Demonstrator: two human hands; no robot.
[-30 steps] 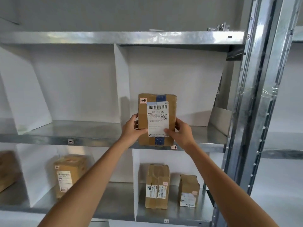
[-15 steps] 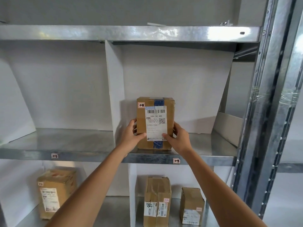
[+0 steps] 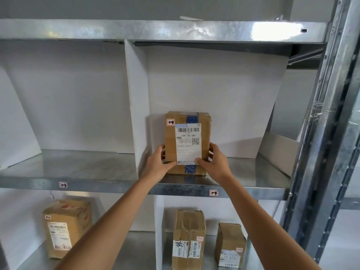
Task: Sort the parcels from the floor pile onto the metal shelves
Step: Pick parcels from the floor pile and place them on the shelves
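On the middle shelf, just right of the white divider, the parcel stands upright, label facing me. My left hand and right hand grip its lower sides, thumbs on the front. Its sticker seems to match the shelf tag. I should seat the base flat, then release both sides evenly so it doesn't tip.
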